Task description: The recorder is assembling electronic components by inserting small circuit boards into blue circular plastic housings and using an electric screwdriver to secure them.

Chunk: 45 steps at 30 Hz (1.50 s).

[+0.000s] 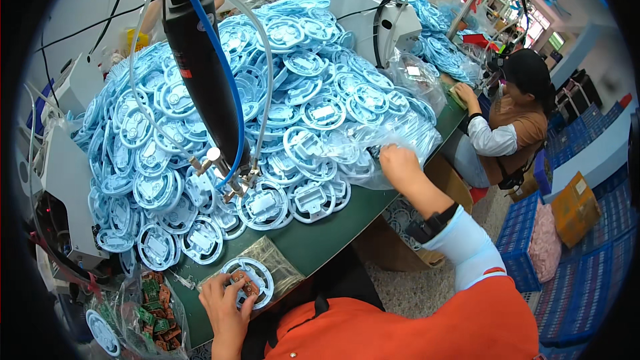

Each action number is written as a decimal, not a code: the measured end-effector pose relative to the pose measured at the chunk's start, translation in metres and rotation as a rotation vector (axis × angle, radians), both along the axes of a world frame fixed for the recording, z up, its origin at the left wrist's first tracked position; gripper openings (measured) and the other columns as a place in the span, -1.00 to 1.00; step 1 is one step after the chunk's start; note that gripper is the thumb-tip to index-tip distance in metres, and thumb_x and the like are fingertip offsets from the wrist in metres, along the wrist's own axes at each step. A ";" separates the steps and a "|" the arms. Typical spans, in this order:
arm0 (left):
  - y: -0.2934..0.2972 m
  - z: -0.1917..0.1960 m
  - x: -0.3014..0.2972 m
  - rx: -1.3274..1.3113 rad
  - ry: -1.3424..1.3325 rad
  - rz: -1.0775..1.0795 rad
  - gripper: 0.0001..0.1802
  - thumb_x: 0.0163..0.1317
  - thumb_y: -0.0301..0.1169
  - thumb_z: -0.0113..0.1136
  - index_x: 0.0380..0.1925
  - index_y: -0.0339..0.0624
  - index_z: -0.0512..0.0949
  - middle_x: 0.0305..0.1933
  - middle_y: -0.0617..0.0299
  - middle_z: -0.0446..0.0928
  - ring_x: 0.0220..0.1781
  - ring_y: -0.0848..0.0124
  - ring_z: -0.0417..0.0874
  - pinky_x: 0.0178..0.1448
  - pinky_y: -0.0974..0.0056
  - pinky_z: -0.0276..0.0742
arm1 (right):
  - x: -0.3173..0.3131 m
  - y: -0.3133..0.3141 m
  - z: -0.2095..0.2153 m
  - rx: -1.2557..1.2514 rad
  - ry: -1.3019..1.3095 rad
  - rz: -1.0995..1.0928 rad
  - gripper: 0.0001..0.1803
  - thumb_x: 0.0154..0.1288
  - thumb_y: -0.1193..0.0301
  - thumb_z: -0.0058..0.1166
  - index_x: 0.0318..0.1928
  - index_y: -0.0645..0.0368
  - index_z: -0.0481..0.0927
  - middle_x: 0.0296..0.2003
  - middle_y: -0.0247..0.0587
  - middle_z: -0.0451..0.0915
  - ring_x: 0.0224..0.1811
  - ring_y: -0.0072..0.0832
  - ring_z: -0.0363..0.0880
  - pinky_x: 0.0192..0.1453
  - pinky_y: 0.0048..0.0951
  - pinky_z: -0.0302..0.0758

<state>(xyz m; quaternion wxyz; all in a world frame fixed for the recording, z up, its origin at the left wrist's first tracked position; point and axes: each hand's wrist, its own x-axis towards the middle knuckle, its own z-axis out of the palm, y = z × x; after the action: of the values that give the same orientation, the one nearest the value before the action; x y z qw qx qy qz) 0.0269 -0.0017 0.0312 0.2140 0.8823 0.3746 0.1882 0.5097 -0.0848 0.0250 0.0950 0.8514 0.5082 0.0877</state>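
My left hand is at the near edge of the bench, fingers bent round a small brown circuit board. The board rests at the middle of a light blue plastic wheel-shaped part, which lies on a flat brownish wrapped pad. Farther right, my right hand reaches to a clear plastic bag beside the heap, fingertips pinched together; what they hold, if anything, is hidden. Between the hands hangs a black electric screwdriver with a blue hose, its metal tip fixture low over the heap.
A large heap of light blue wheel parts covers most of the green bench. A bag of green and brown circuit boards is at lower left. Grey machines flank the heap. A co-worker sits at right, near blue crates.
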 end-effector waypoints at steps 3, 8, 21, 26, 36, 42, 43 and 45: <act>-0.002 0.001 -0.006 0.008 -0.003 0.015 -0.51 -0.16 -0.40 0.55 -0.13 -0.06 0.64 0.04 0.11 0.49 0.15 0.04 0.45 0.23 -0.03 0.27 | 0.035 0.015 -0.017 0.056 -0.166 0.136 -0.74 0.28 0.40 0.00 -0.10 0.20 0.64 -0.32 0.00 0.68 -0.35 -0.06 0.68 -0.26 -0.05 0.62; 0.005 -0.006 0.002 0.116 -0.035 -0.017 -0.59 -0.04 -0.29 0.51 -0.12 0.02 0.66 -0.02 0.15 0.53 0.09 0.06 0.50 0.12 -0.03 0.34 | 0.112 0.013 -0.048 0.026 -0.163 0.087 -0.69 0.45 0.33 -0.09 0.07 0.15 0.59 -0.18 0.09 0.65 -0.29 -0.02 0.65 -0.22 0.01 0.53; 0.002 0.000 -0.001 0.059 0.017 -0.004 -0.52 -0.08 -0.34 0.56 -0.08 -0.04 0.66 0.08 0.18 0.52 0.18 0.13 0.47 0.18 0.04 0.29 | 0.134 0.028 -0.032 0.079 -0.147 0.248 -0.82 0.30 0.48 -0.03 -0.13 0.23 0.56 -0.27 0.11 0.65 -0.20 -0.01 0.68 -0.16 -0.06 0.60; 0.001 -0.001 -0.001 0.050 0.017 -0.004 -0.52 -0.07 -0.35 0.55 -0.06 -0.03 0.66 0.08 0.19 0.52 0.16 0.13 0.47 0.15 0.04 0.29 | 0.147 0.024 -0.038 0.176 -0.102 0.231 -0.87 0.26 0.47 -0.02 -0.41 0.23 0.54 -0.31 0.12 0.64 -0.20 0.00 0.67 -0.17 -0.05 0.59; 0.001 -0.002 -0.001 0.055 -0.003 0.001 -0.49 -0.14 -0.39 0.56 -0.09 -0.04 0.66 0.09 0.17 0.52 0.18 0.09 0.46 0.16 0.04 0.30 | 0.093 -0.003 0.006 0.315 -0.139 0.417 -0.67 -0.01 0.59 0.24 -0.16 0.08 0.65 -0.12 0.00 0.64 -0.13 0.02 0.63 -0.07 -0.07 0.56; 0.003 -0.002 0.002 0.054 -0.020 -0.013 -0.48 -0.17 -0.44 0.56 -0.10 -0.05 0.64 0.09 0.17 0.52 0.18 0.08 0.46 0.17 0.04 0.30 | -0.004 0.000 0.042 0.269 0.241 0.413 -0.63 -0.08 0.71 0.12 -0.18 0.17 0.59 -0.16 0.00 0.55 -0.09 0.04 0.60 -0.12 -0.09 0.54; 0.001 -0.002 0.000 0.056 -0.007 0.002 -0.48 -0.17 -0.44 0.56 -0.10 -0.05 0.64 0.09 0.17 0.52 0.19 0.09 0.46 0.17 0.04 0.29 | -0.025 0.003 0.038 0.235 0.211 0.472 -0.69 -0.01 0.69 0.07 -0.20 0.18 0.59 -0.18 -0.01 0.56 -0.11 0.06 0.61 -0.11 -0.08 0.57; 0.002 -0.003 0.000 0.050 -0.014 -0.004 -0.48 -0.17 -0.44 0.56 -0.10 -0.05 0.64 0.10 0.17 0.52 0.19 0.09 0.46 0.18 0.04 0.29 | -0.070 -0.001 0.024 0.221 0.126 0.584 -0.84 0.05 0.59 0.10 -0.29 0.21 0.57 -0.18 -0.04 0.56 -0.16 -0.07 0.64 -0.10 -0.15 0.64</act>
<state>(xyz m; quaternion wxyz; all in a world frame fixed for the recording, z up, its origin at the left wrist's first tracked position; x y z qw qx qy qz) 0.0269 0.0000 0.0279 0.1950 0.8868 0.3665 0.2032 0.4398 -0.0857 0.0490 -0.0591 0.6783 0.7236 0.1131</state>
